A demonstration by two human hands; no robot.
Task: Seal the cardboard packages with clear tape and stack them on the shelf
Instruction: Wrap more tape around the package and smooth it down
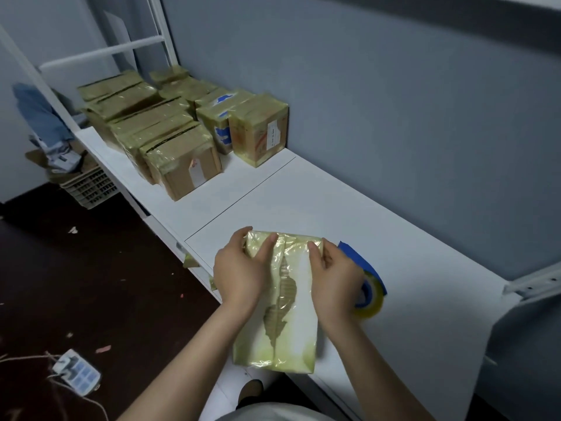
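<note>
Head view: the pkg (285, 317) lies flat on the white shelf (394, 226), close to its near edge, long side running near-to-far. Its top is glossy w/ clear tape, but a torn, crinkled strip of bare cardboard shows along the middle seam. The left hand (239, 275) grips the far-left corner and the right hand (337, 281) the far-right one. The fingers (268, 244) are clamped on the pkg: thumbs pressed on top near the far end, the rest wrapped over the side edges. The tape roll (368, 302), w/ its blue holder, sits just beside the pkg on the right, partly behind the right wrist. The sealed pkgs (182, 132) stand in rows at the far left of the shelf.

The step in hand looks like pressing the tape down at the far end, poss. a last check before stacking. To do it well:
- Rub thumbs outward from the seam so wrinkles flatten and no edge lifts.
- Check the torn seam is fully covered; if not, add one more pass from the roll.
- Lift w/ both hands under the sides, not by loose film.
- Set it snug against the far-left rows.
</note>
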